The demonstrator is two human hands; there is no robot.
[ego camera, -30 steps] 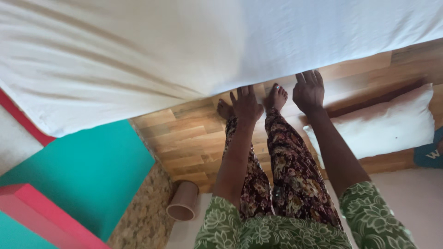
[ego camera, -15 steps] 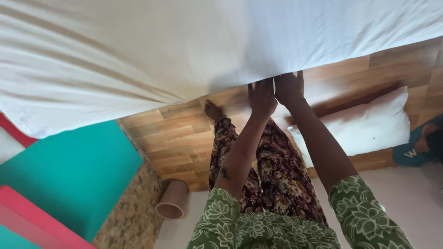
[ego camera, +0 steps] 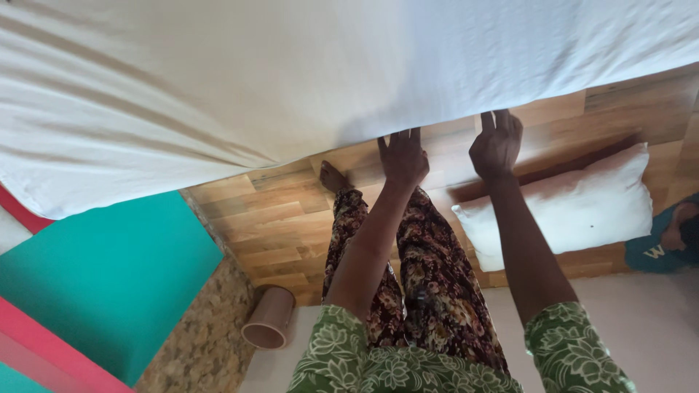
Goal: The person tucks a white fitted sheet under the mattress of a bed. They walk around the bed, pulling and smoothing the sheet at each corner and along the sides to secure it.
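- The left hand (ego camera: 403, 156) is reaching flat and spread wide, fingertips at the white sheet (ego camera: 291, 80) edge.
- The right hand (ego camera: 496, 144) is doing likewise, beside it.
- A white pillow (ego camera: 575, 204) is lying below the sheet.

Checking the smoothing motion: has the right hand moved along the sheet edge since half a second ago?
Yes. The right hand has slid rightward along the white sheet edge, away from the left hand, toward the pillow.

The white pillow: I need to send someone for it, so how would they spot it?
Start at the white sheet edge where both hands reach. On the wooden floor just right of the right hand lies the white pillow, the only soft white cushion on the floor.
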